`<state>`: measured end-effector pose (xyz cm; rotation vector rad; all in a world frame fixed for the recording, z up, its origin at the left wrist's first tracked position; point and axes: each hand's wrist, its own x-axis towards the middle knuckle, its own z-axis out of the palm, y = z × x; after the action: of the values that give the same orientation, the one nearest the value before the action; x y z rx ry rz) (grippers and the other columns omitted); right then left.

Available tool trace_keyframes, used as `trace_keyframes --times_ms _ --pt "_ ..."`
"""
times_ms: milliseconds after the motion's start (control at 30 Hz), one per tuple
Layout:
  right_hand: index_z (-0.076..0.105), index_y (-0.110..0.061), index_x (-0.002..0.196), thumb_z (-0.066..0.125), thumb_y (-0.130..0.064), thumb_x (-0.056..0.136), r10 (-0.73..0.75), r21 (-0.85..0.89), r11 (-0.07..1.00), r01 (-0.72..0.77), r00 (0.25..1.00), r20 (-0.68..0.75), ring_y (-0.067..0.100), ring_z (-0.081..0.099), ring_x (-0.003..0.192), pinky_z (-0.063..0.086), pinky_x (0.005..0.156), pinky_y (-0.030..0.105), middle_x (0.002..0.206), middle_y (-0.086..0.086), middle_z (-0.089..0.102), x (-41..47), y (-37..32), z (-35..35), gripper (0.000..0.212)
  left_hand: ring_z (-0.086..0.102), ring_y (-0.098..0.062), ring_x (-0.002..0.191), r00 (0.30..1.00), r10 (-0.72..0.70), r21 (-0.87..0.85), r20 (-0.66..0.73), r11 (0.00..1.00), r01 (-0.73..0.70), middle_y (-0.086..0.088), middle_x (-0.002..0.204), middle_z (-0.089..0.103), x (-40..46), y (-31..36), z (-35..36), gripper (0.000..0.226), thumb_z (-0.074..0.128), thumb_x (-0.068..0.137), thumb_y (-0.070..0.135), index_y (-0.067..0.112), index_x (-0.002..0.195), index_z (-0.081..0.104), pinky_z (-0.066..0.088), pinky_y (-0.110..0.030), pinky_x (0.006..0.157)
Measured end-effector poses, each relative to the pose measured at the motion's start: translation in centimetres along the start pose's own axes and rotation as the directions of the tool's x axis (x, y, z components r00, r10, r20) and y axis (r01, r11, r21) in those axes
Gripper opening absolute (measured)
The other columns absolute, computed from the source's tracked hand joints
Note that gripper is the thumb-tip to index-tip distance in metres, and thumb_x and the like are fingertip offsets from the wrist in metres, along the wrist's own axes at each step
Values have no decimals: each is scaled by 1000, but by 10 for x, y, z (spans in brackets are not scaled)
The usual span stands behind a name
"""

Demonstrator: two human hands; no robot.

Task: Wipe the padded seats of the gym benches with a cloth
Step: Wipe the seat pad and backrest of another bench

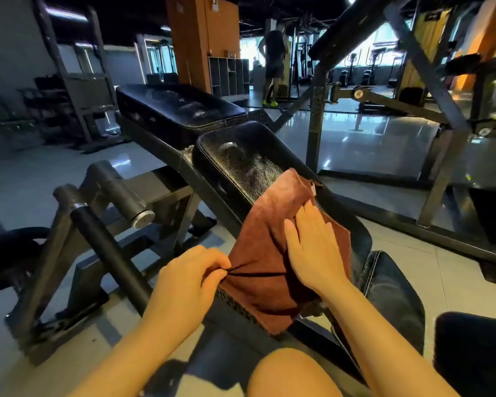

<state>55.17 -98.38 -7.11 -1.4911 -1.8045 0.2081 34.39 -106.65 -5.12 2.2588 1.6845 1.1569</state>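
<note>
A brown cloth (272, 253) lies spread over the near end of a black padded seat (241, 161), its lower edge hanging off the side. The right hand (312, 247) lies flat on the cloth, fingers straight and together, pressing it to the pad. The left hand (189, 279) pinches the cloth's left edge between thumb and curled fingers, pulling folds toward it. Wet streaks show on the bare pad above the cloth. A longer back pad (178, 110) sits just beyond. To the left stand a black roller bar (109, 247) and grey frame; a person (274, 53) stands far off by an orange pillar (204, 38).
</note>
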Motion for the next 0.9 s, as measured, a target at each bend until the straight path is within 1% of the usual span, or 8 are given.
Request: trace_keyframes --times_ms 133,300,500,600,667,733,800,900 --pt "47 -17 127 16 -52 93 8 -69 998 -8 1000 9 24 42 130 21 116 56 135 3 50 2 -1 -5 58 60 0 78 999 44 26 29 999 -44 17 82 61 4 12 -30 20 69 86 14 34 86 68 54 -33 74" --pt "24 -21 153 28 -41 103 -2 -67 998 4 999 38 19 8 150 -2 121 50 161 0 21 32 -18 -6 53 63 -4 80 999 -43 -130 -29 991 38 15 80 65 2 0 -37 30 71 83 10 39 81 66 54 -26 72" --pt "16 -25 155 28 -35 106 8 79 997 -11 999 31 16 18 148 4 122 40 161 -4 21 65 -53 -1 51 63 -2 84 989 -128 -282 -77 954 102 21 88 66 18 -21 -41 29 73 80 6 35 79 69 48 -11 74" --pt "50 -29 138 33 -40 104 70 206 977 -62 997 -31 8 47 126 28 115 35 139 -7 53 68 -65 3 38 63 -3 83 990 -127 -313 -67 944 99 20 86 67 26 -28 -46 31 74 79 6 37 76 70 49 -13 74" --pt "65 -31 109 40 -49 100 139 351 931 -99 986 -90 -4 54 97 40 92 27 105 -14 64 71 -73 1 32 64 -5 82 991 -123 -332 -42 938 103 17 83 67 30 -29 -46 28 74 79 6 33 76 72 50 -18 74" --pt "67 -28 108 48 -56 95 225 423 892 -158 968 -112 1 57 95 40 87 24 102 -14 65 79 -73 -2 36 65 -6 80 993 -120 -332 -21 937 106 16 81 68 33 -31 -45 29 73 79 4 33 75 72 51 -19 73" --pt "68 -24 111 59 -48 92 262 351 912 -211 959 -104 8 58 97 43 87 27 104 -10 66 89 -67 -5 32 65 -7 79 994 -108 -326 -7 940 99 15 80 68 35 -33 -45 30 74 79 2 32 76 71 51 -19 72" --pt "68 -18 88 67 -29 88 275 258 931 -257 961 -33 10 59 81 44 73 27 84 -5 66 103 -64 -15 10 65 -6 79 995 -92 -322 24 942 95 16 79 67 37 -39 -45 29 74 79 3 32 76 71 50 -17 71"
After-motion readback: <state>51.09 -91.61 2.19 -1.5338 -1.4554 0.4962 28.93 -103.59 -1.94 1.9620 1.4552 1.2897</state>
